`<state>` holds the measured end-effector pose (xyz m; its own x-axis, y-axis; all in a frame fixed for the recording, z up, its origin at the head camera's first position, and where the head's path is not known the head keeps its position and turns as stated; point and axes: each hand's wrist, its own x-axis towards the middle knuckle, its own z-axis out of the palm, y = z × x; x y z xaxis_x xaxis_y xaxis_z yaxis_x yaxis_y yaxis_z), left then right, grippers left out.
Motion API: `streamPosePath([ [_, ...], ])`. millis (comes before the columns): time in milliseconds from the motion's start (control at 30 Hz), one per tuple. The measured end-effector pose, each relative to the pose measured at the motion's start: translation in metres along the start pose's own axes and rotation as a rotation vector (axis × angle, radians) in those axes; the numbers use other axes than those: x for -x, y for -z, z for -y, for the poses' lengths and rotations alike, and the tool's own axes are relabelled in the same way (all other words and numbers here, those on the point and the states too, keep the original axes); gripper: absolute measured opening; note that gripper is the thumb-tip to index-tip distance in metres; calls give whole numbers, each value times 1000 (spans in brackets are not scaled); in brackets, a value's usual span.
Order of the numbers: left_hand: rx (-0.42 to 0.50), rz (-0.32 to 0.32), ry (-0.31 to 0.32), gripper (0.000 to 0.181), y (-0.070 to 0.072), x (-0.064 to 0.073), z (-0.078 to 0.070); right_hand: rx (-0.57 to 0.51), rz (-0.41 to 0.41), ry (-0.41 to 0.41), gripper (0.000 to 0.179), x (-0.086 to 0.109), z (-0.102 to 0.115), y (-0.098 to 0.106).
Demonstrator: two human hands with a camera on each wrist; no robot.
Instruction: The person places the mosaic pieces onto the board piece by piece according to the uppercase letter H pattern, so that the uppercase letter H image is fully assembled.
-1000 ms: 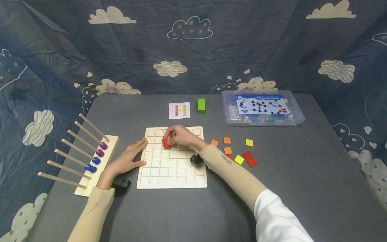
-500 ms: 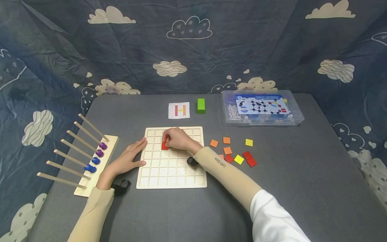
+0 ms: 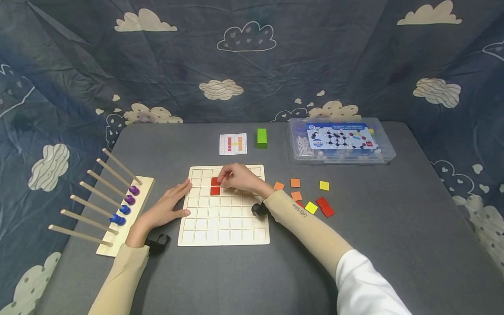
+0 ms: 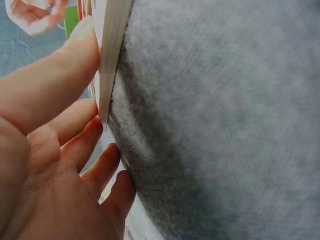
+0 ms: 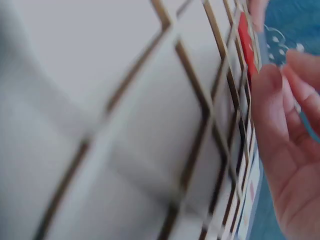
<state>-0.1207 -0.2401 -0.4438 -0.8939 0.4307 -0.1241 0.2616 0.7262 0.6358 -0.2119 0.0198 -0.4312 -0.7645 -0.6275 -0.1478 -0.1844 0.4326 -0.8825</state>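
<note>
A pale wooden grid board lies flat in front of me. Two red square tiles sit in it, an upper one and a lower one, in adjoining cells. My right hand hovers over the board just right of them, thumb and fingertips close to the tiles and nothing between them. In the right wrist view the thumb and fingers are slightly apart beside a red strip of tile. My left hand rests along the board's left edge, fingers straight and touching it; the left wrist view shows its thumb at the rim.
Loose orange tiles, yellow tiles and red tiles lie right of the board. Behind it are a pattern card and a green block. A clear plastic box stands back right, a peg rack at left.
My right hand has let go of the upper red tile, now lying above the other, and has drawn slightly to the right. The left hand stays at the board's edge.
</note>
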Motion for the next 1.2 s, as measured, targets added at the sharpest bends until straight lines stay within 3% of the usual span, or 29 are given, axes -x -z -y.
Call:
streamPosePath([
  [133, -1, -5, -5, 79, -1, 0, 0, -112, 30, -21, 15, 18, -9, 24],
  [367, 3, -3, -5, 79, -1, 0, 1, -154, 19, -27, 24, 63, -40, 76],
  [700, 5, 2, -6, 79, 0, 2, 0, -187, -107, -168, 31, 147, -80, 138],
  [933, -1, 4, -13, 78, 1, 3, -2, -167, -203, -266, 36, 189, -96, 156],
  [1200, 0, 7, -23, 78, 1, 2, -1, -201, -198, -248, 38, 203, -103, 153],
])
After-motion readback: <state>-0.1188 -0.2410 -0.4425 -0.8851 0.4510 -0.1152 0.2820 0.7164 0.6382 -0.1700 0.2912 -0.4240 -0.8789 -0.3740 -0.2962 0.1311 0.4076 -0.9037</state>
